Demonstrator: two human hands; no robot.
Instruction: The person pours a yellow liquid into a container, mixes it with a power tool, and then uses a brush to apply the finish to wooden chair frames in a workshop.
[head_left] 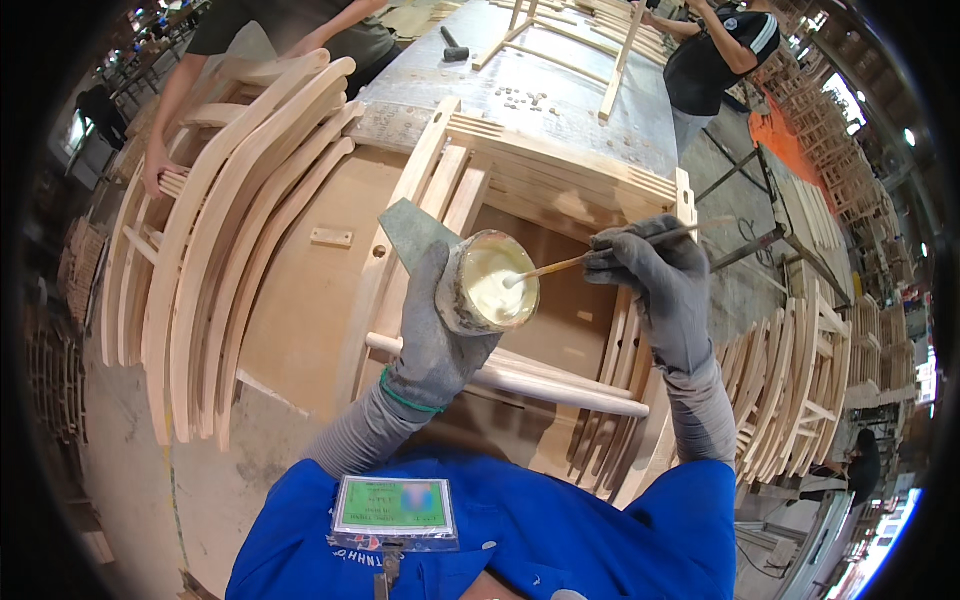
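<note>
A small round pot [470, 310] of creamy white, glue-like stuff rests in my gloved left hand [432, 345], whose fingers wrap round its side. A flat grey-green plate [412, 232] sticks out beside the pot, next to my fingers; what fixes it there is hidden. My gloved right hand [650, 270] pinches a thin wooden stick [560, 266], and its whitened tip dips into the pot. Below both hands lie stacked pale wooden frames [560, 185], with a rounded rail [550, 390] across the near side.
Curved wooden chair parts [215, 240] stand stacked at the left, where a co-worker's hand [157, 168] touches them. A metal-topped table [570, 65] ahead bears a black mallet [454, 46], small wooden pieces [525, 100] and frames. Another person [722, 60] works at its right. More chair parts [790, 380] stand at right.
</note>
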